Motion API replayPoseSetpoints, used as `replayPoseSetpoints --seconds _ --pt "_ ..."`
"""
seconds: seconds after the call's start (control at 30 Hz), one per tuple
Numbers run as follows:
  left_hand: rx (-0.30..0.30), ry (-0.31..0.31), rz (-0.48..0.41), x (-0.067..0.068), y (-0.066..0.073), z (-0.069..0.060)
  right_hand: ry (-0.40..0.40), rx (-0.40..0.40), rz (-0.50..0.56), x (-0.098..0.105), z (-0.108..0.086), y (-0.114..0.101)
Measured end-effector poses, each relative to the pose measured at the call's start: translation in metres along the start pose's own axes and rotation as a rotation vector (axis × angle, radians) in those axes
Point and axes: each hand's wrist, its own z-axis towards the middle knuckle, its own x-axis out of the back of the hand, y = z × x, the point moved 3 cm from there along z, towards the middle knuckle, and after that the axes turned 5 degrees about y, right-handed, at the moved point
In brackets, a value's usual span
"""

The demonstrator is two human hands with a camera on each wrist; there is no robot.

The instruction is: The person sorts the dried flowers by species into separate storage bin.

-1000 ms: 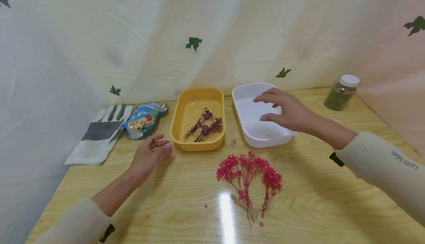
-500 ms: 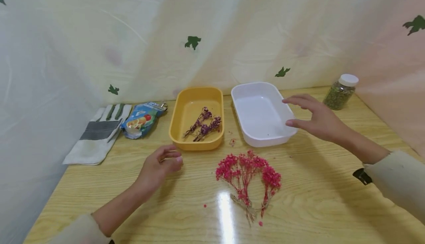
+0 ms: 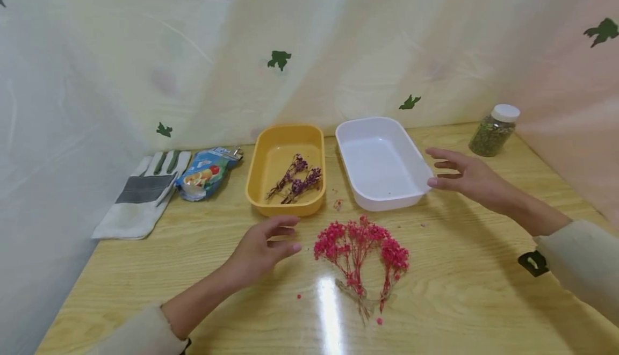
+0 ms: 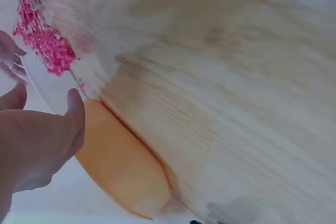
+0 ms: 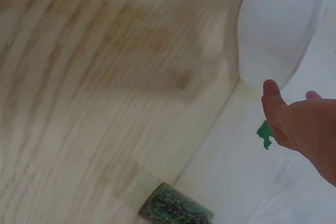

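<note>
My left hand [image 3: 258, 250], fingers relaxed and holding nothing, hovers in front of the yellow tray [image 3: 285, 209], left of the pink dried flowers [image 3: 355, 239] lying on the table. In the left wrist view the hand [image 4: 42, 140] overlaps the orange-looking tray [image 4: 123, 156]. My right hand [image 3: 476, 183] is empty, its fingers loosely extended beside the right rim of the white tray [image 3: 391, 203]; contact cannot be told. Two purple dried sprigs [image 3: 302, 186] lie in the yellow tray. The right wrist view shows the hand [image 5: 302, 124] near the white tray [image 5: 273, 30].
At the far left lie a white and grey glove [image 3: 137, 199] and a blue pouch [image 3: 203, 175] with a clip. A white-lidded jar of green dried bits [image 3: 492, 136] stands at the back right. Small pink crumbs dot the wooden table [image 3: 242, 317]; a patterned cloth hangs behind.
My left hand has moved right, from beside the yellow tray to in front of it. My right hand has drawn back from over the white tray to its right side.
</note>
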Motion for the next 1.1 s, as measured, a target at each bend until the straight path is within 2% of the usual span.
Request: replayPoseSetpoints --seconds 0.2,0.37,0.5,0.87,1.1 --pt "-0.135 -0.075 0.087 -0.014 0.007 0.006 -0.047 0.011 0.055 -0.01 0.002 0.006" --pt "-0.235 -0.172 0.196 -0.022 0.009 0.008 -0.05 0.0 0.06 -0.014 0.003 0.007" --pt "-0.228 -0.213 0.248 -0.027 0.009 0.01 -0.043 -0.014 0.066 -0.015 0.003 0.008" --pt "-0.193 -0.232 0.284 -0.03 0.008 0.015 -0.037 -0.015 0.06 -0.016 -0.002 0.011" --pt "-0.255 -0.247 0.346 -0.033 0.013 0.02 -0.034 -0.015 0.063 -0.016 0.0 0.011"
